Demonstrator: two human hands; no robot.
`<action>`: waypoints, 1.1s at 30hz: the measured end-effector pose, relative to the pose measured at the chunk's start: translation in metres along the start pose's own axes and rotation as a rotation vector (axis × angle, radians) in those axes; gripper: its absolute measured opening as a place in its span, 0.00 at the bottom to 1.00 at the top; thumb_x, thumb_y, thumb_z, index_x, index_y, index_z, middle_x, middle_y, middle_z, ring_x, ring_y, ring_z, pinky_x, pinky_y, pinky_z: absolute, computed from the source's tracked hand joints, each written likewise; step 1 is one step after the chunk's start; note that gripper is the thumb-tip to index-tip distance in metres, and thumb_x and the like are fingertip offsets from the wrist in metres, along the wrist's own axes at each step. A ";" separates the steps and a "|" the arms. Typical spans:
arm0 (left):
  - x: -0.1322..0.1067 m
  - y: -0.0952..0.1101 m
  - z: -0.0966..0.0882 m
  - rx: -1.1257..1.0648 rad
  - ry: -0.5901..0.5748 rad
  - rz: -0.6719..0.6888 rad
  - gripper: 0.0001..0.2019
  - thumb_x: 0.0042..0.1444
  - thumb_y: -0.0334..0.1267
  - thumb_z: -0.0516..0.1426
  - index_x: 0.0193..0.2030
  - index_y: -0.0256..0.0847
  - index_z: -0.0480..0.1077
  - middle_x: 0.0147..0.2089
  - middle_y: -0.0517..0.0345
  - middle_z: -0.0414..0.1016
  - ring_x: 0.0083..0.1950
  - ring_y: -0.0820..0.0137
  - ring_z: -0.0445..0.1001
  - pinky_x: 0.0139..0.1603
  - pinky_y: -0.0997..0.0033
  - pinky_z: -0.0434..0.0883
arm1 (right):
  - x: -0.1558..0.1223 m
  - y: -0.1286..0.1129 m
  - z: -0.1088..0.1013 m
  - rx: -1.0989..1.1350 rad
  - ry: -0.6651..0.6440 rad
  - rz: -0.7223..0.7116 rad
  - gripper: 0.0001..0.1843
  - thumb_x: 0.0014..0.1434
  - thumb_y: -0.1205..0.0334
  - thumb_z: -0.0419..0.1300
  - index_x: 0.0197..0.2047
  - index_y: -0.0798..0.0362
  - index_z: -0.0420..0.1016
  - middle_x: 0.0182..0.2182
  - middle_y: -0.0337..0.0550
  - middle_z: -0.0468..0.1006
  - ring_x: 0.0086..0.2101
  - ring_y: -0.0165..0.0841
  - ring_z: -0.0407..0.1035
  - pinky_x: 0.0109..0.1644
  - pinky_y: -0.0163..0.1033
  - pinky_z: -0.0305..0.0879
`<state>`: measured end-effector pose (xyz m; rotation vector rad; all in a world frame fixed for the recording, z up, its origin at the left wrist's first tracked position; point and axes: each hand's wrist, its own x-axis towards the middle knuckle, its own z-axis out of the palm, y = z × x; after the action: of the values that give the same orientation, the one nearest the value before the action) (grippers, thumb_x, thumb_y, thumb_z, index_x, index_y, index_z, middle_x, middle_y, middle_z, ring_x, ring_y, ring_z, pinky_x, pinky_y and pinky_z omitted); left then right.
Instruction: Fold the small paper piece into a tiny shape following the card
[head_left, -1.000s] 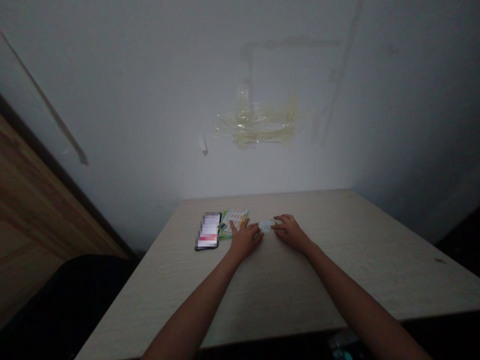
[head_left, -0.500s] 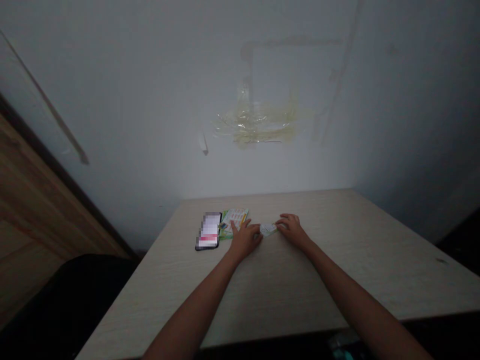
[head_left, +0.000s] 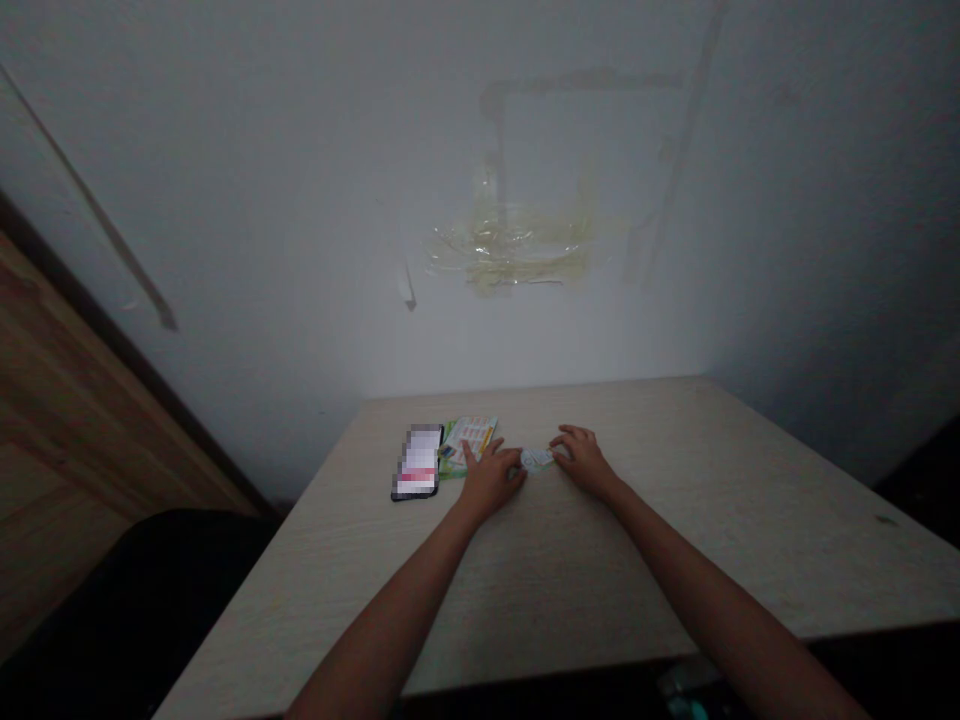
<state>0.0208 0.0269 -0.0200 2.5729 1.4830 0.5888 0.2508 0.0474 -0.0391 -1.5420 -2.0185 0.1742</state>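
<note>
A small pale piece of printed paper (head_left: pixel 537 460) lies between my two hands, low over the tabletop. My left hand (head_left: pixel 491 480) has its thumb and index finger closed at the paper's left end, while its other fingers spread over the edge of a green-and-white printed leaflet (head_left: pixel 474 432). At the paper's right end, the fingertips of my right hand (head_left: pixel 583 462) pinch its edge. Part of the leaflet is covered by my left fingers. What is printed on the small paper is too small to read.
A phone (head_left: pixel 418 462) with a lit, pixelated screen lies left of the leaflet. The pale wooden table (head_left: pixel 675 520) meets a wall (head_left: pixel 300 250) bearing yellowed clear tape (head_left: pixel 525 250). A wooden panel (head_left: pixel 67 420) and a dark object (head_left: pixel 150 590) stand at the left.
The small paper has shifted very slightly, and the fingers of my right hand have moved a little. My left hand, the leaflet and the phone stay put.
</note>
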 end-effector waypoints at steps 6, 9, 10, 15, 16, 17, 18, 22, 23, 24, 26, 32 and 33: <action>0.000 -0.001 0.002 -0.015 0.027 0.010 0.09 0.60 0.43 0.55 0.47 0.52 0.70 0.59 0.63 0.73 0.69 0.56 0.55 0.61 0.23 0.22 | 0.000 0.001 0.002 -0.023 0.001 -0.028 0.12 0.60 0.62 0.57 0.45 0.53 0.76 0.57 0.52 0.68 0.60 0.43 0.55 0.62 0.50 0.53; 0.000 -0.002 0.003 -0.019 0.022 0.006 0.09 0.60 0.43 0.55 0.47 0.52 0.71 0.59 0.62 0.73 0.69 0.57 0.55 0.62 0.24 0.22 | 0.000 0.001 0.002 -0.026 -0.010 -0.028 0.11 0.60 0.62 0.56 0.45 0.52 0.76 0.57 0.53 0.67 0.60 0.42 0.54 0.62 0.51 0.53; 0.000 -0.002 0.003 -0.018 0.020 0.004 0.10 0.60 0.43 0.55 0.48 0.52 0.70 0.59 0.61 0.73 0.69 0.57 0.55 0.62 0.25 0.22 | 0.000 0.001 0.002 -0.024 -0.015 -0.030 0.11 0.60 0.63 0.56 0.45 0.52 0.76 0.57 0.53 0.67 0.60 0.42 0.54 0.62 0.51 0.53; 0.000 -0.002 0.003 -0.016 0.020 0.009 0.11 0.60 0.42 0.55 0.49 0.53 0.71 0.59 0.61 0.72 0.69 0.56 0.55 0.61 0.24 0.21 | 0.000 0.001 0.001 -0.006 -0.023 -0.034 0.11 0.60 0.64 0.55 0.45 0.53 0.76 0.57 0.52 0.67 0.60 0.42 0.54 0.61 0.51 0.53; 0.000 -0.002 0.003 -0.015 0.023 0.010 0.11 0.60 0.42 0.55 0.49 0.52 0.71 0.59 0.61 0.72 0.69 0.56 0.55 0.61 0.24 0.22 | 0.000 0.001 0.001 -0.005 -0.027 -0.031 0.11 0.60 0.64 0.55 0.45 0.53 0.75 0.57 0.52 0.67 0.60 0.42 0.54 0.61 0.51 0.54; 0.000 -0.002 0.004 -0.015 0.025 0.011 0.11 0.61 0.42 0.55 0.49 0.52 0.70 0.59 0.60 0.73 0.69 0.56 0.55 0.61 0.24 0.22 | 0.000 0.001 0.001 -0.004 -0.032 -0.028 0.11 0.60 0.64 0.55 0.45 0.53 0.75 0.57 0.52 0.67 0.60 0.42 0.54 0.61 0.51 0.54; 0.000 -0.002 0.004 -0.014 0.029 0.012 0.11 0.61 0.42 0.55 0.50 0.52 0.70 0.59 0.60 0.73 0.69 0.56 0.55 0.61 0.24 0.22 | 0.000 0.002 0.001 -0.004 -0.038 -0.026 0.12 0.60 0.64 0.55 0.45 0.53 0.75 0.57 0.52 0.67 0.60 0.42 0.54 0.61 0.51 0.54; 0.000 -0.002 0.004 -0.015 0.032 0.018 0.12 0.60 0.42 0.55 0.51 0.53 0.69 0.58 0.61 0.73 0.69 0.56 0.56 0.61 0.24 0.21 | 0.001 0.004 0.003 -0.008 -0.040 -0.031 0.12 0.60 0.64 0.56 0.46 0.53 0.75 0.57 0.53 0.68 0.60 0.43 0.54 0.61 0.51 0.54; 0.000 -0.003 0.004 -0.016 0.031 0.016 0.13 0.60 0.42 0.55 0.52 0.53 0.69 0.58 0.60 0.73 0.69 0.56 0.56 0.61 0.24 0.21 | 0.001 0.005 0.004 -0.009 -0.041 -0.033 0.12 0.60 0.64 0.56 0.46 0.53 0.75 0.56 0.53 0.68 0.60 0.43 0.54 0.61 0.51 0.54; 0.000 -0.003 0.005 -0.015 0.030 0.012 0.14 0.60 0.42 0.55 0.53 0.53 0.69 0.58 0.60 0.73 0.69 0.56 0.55 0.61 0.24 0.21 | 0.001 0.006 0.004 -0.010 -0.041 -0.034 0.12 0.60 0.65 0.56 0.46 0.53 0.75 0.56 0.53 0.68 0.60 0.43 0.54 0.61 0.51 0.54; 0.000 -0.002 0.004 -0.009 0.024 0.009 0.14 0.60 0.42 0.55 0.53 0.53 0.68 0.59 0.59 0.73 0.69 0.56 0.55 0.61 0.25 0.21 | 0.001 0.007 0.006 -0.009 -0.042 -0.031 0.12 0.60 0.65 0.55 0.45 0.53 0.75 0.57 0.53 0.68 0.60 0.42 0.55 0.61 0.51 0.54; 0.000 -0.001 0.003 0.015 0.016 0.000 0.14 0.60 0.43 0.55 0.53 0.53 0.68 0.59 0.59 0.72 0.69 0.56 0.55 0.62 0.25 0.23 | 0.001 0.008 0.007 0.001 -0.029 -0.029 0.12 0.59 0.65 0.56 0.45 0.53 0.75 0.57 0.53 0.68 0.60 0.42 0.55 0.61 0.51 0.54; 0.000 0.000 0.003 0.015 0.016 -0.001 0.14 0.60 0.43 0.55 0.53 0.52 0.68 0.59 0.59 0.72 0.69 0.56 0.55 0.62 0.25 0.23 | 0.001 0.008 0.007 0.003 -0.029 -0.030 0.12 0.59 0.65 0.56 0.45 0.53 0.75 0.57 0.53 0.68 0.60 0.42 0.55 0.61 0.51 0.54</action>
<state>0.0214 0.0272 -0.0231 2.5850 1.4995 0.6020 0.2537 0.0527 -0.0481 -1.5147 -2.0617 0.1882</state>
